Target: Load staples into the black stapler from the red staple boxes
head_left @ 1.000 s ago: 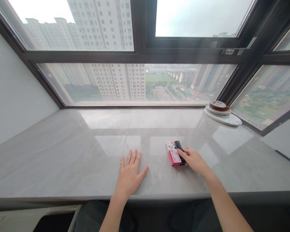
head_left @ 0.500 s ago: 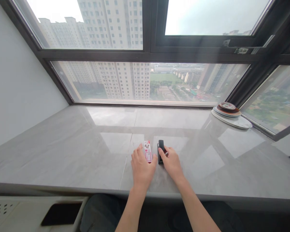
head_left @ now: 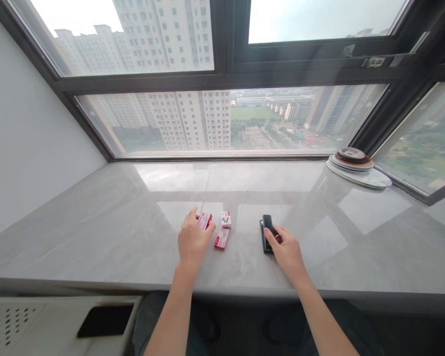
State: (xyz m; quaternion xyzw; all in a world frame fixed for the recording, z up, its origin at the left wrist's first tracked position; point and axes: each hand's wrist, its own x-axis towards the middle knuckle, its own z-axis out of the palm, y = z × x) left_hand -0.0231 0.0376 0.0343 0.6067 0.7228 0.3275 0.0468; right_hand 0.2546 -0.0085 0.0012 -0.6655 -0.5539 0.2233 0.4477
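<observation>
Both arms are bare to past the elbows, no sleeves, watch or rings visible on the left hand (head_left: 191, 241) or right hand (head_left: 287, 249); dark trousers below.

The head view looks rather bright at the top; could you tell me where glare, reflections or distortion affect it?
Head view: sky through the window is blown out white; the glossy stone sill mirrors pale window panes; frame lines bow from wide-angle distortion; left hand, right hand and black stapler stay sharp and evenly lit.
</observation>
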